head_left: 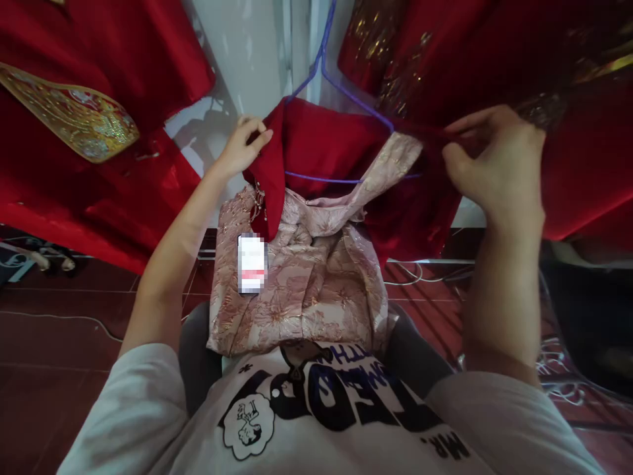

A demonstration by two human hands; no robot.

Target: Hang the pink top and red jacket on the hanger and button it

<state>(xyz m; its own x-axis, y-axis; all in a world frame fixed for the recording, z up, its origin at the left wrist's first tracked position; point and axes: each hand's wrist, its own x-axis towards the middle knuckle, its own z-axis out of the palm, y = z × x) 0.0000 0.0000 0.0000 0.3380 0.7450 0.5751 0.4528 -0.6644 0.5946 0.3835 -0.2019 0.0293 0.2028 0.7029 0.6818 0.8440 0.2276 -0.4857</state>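
Observation:
In front of me a red garment (321,132) hangs on a purple wire hanger (341,86). My left hand (246,146) is closed in a pinch on the garment's left edge, above some beaded trim (258,201). Out to the right, my right hand (499,155) is closed with thumb and fingers on the garment's other side, where the cloth is stretched and dark. A pink brocade garment (281,303) with gold thread lies across my lap, and one strip of it rises over the hanger's right arm. On the brocade rests a phone (252,264) with a lit, blurred screen.
Red garments with gold embroidery (99,125) hang on the left, and more red cloth (583,152) hangs on the right. Behind the hanger is a pale wall (242,53). White cables (415,274) lie on the red tiled floor (59,369). A dark chair (588,323) stands at right.

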